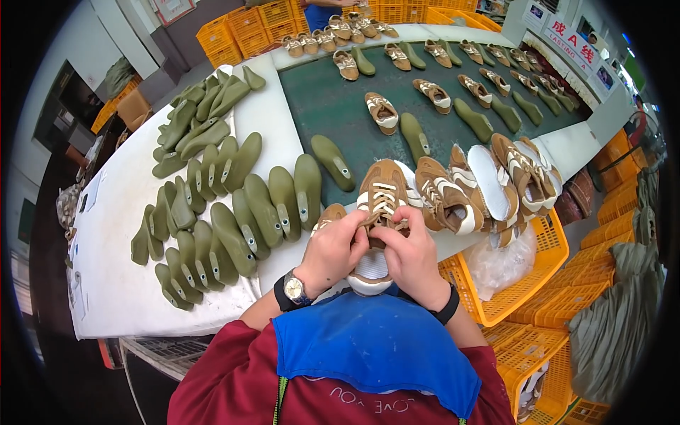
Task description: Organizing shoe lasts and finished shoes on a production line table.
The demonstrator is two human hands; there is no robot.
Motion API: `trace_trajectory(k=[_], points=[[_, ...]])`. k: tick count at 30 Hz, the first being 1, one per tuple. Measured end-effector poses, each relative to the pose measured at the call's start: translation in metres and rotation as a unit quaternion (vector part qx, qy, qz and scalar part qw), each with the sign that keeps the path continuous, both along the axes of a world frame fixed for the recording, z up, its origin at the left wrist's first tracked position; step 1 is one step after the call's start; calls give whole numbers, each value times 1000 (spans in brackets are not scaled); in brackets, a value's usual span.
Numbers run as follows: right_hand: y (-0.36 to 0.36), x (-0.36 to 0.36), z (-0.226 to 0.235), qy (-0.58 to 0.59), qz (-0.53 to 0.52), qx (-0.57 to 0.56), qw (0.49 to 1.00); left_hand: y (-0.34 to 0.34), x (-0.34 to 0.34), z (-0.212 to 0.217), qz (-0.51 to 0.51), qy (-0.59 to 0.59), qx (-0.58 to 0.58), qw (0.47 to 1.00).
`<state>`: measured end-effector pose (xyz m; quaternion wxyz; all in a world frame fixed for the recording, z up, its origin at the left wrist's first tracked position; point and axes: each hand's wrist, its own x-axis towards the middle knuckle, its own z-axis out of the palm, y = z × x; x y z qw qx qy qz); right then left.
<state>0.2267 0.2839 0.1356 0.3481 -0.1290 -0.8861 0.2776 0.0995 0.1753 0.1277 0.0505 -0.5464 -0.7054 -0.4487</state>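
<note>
Between my hands is a brown and white sneaker, its toe pointing away from me and its heel toward my blue apron. My left hand pinches one side of the shoe's opening near the laces. Opposite it, my right hand grips the other side, thumb and fingers closed. A white insole shows inside the shoe below my fingers. Several more brown sneakers are piled just right of it, with a loose white insole on top. Part of another sneaker shows behind my left hand.
Many green shoe lasts lie in rows and a heap on the white table at left. Sneakers and lasts stand in rows on the green belt. A yellow crate holding clear plastic stands at right. A person stands across the table.
</note>
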Motion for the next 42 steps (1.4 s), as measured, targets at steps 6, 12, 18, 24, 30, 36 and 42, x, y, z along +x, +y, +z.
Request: trace_trajectory(k=[6, 12, 18, 24, 30, 36, 42], points=[[11, 7, 0, 65, 122, -13, 990, 2, -6, -7, 8, -57, 52, 997], [9, 5, -15, 140, 31, -114, 983, 14, 6, 7, -88, 17, -18, 996], [16, 10, -12, 172, -46, -150, 972, 8, 5, 14, -151, 63, -30, 986], [27, 9, -18, 233, -29, -369, 899, 1, -8, 11, -192, 44, -49, 979], [33, -8, -21, 145, -67, -242, 957, 16, -8, 19, -128, 42, -78, 988], [29, -7, -12, 90, -95, -92, 987, 41, -8, -4, -148, 156, -80, 973], [34, 6, -29, 58, -53, -43, 996, 41, -9, -17, -150, 185, 6, 971]])
